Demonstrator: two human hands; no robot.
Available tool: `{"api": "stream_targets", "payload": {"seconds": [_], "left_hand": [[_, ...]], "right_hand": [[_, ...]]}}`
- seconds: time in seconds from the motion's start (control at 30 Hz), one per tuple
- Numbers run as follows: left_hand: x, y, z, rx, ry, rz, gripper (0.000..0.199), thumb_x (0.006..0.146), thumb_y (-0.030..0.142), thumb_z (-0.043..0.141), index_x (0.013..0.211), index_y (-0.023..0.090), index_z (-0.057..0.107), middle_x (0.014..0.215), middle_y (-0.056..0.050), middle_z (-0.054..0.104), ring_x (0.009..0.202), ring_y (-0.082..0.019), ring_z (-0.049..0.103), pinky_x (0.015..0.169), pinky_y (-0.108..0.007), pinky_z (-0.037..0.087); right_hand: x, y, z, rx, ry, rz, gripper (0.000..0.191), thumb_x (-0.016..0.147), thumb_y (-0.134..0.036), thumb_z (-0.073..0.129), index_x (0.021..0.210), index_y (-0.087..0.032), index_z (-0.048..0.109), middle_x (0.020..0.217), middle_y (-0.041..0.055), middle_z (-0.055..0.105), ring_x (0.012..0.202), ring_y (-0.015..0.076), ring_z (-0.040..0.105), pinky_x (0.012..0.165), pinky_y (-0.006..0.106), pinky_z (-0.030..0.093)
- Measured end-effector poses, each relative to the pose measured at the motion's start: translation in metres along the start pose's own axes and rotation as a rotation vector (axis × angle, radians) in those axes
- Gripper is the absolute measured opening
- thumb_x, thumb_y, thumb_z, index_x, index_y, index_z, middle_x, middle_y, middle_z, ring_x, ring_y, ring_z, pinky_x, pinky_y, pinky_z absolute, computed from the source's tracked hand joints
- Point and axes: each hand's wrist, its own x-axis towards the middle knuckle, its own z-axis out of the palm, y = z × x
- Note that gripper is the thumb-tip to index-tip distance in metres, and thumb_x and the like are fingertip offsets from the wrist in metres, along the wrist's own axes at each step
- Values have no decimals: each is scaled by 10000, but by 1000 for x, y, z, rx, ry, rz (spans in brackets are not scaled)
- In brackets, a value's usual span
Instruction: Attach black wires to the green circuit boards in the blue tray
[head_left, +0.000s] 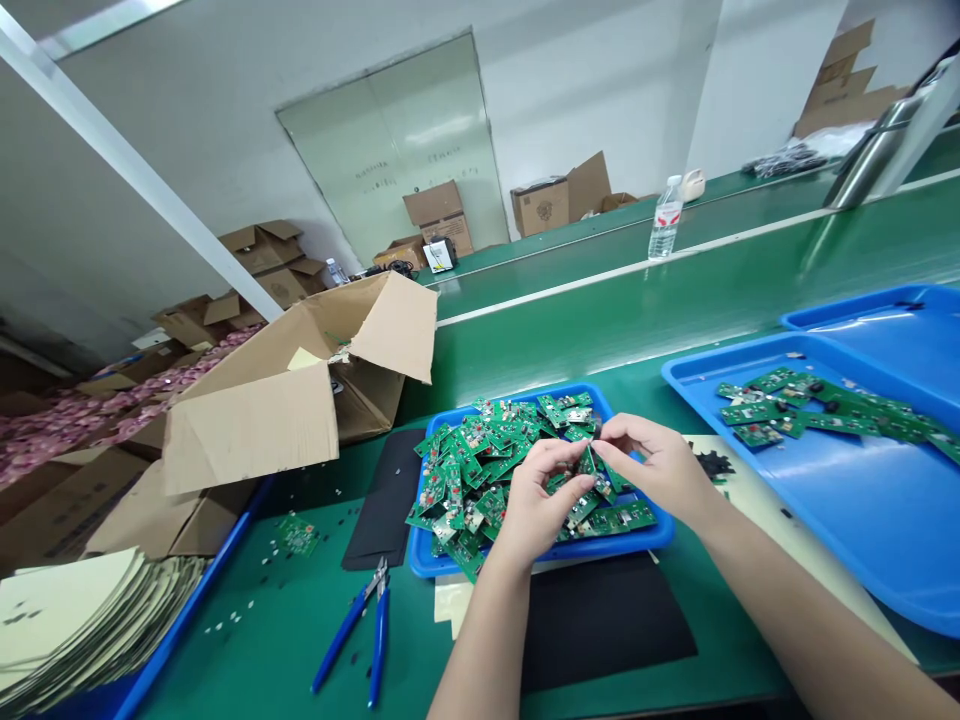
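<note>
Both hands meet over the front right of a blue tray (541, 552) heaped with green circuit boards (480, 450). My left hand (541, 495) has its thumb and fingers closed on a small green circuit board (590, 462), seen nearly edge-on. From the right, my right hand (660, 465) pinches at the top of that same board; whether a tiny part sits between these fingertips is too small to tell. Under my wrists lies a black sheet (607, 625). Blue-handled cutters (360, 630) rest on the green table, jaws pointing away.
At right, a blue tray (832, 500) holds more boards, beside small black parts (714, 465). An open cardboard box (255, 425) stands at left, behind stacked paper sheets (82, 620). A water bottle (665, 222) and steel flask (874, 155) stand farther back.
</note>
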Motion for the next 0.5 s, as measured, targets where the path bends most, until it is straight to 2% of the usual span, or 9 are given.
{"api": "stream_targets", "payload": {"seconds": [0.23, 0.37, 0.43, 0.5], "left_hand": [[0, -2, -1, 55, 4, -20, 314, 780, 307, 612, 1077, 211, 640, 977, -78, 560, 891, -181, 557, 787, -310, 472], [1, -4, -1, 98, 31, 6, 309, 791, 315, 599, 1079, 210, 632, 948, -72, 558, 862, -178, 554, 755, -304, 474], [1, -4, 0, 145, 48, 50, 298, 795, 292, 598, 1080, 210, 623, 948, -70, 557, 853, -174, 549, 750, -302, 469], [0, -2, 1, 201, 81, 127, 292, 799, 261, 595, 1087, 217, 609, 959, -67, 551, 854, -169, 540, 761, -306, 466]], "right_hand": [[0, -2, -1, -56, -40, -88, 223, 830, -331, 488, 647, -203, 485, 622, 21, 518, 582, 145, 475, 548, 271, 402], [1, 1, -3, -4, -91, -123, 189, 828, -316, 500, 679, -202, 523, 660, 31, 547, 620, 152, 492, 591, 282, 422], [-1, 3, -7, 77, -185, -87, 150, 818, -322, 518, 746, -197, 560, 719, 43, 582, 654, 154, 521, 621, 289, 443], [-3, 4, -12, 242, -330, -29, 183, 792, -371, 551, 825, -193, 575, 723, 45, 601, 633, 154, 546, 603, 296, 462]]}}
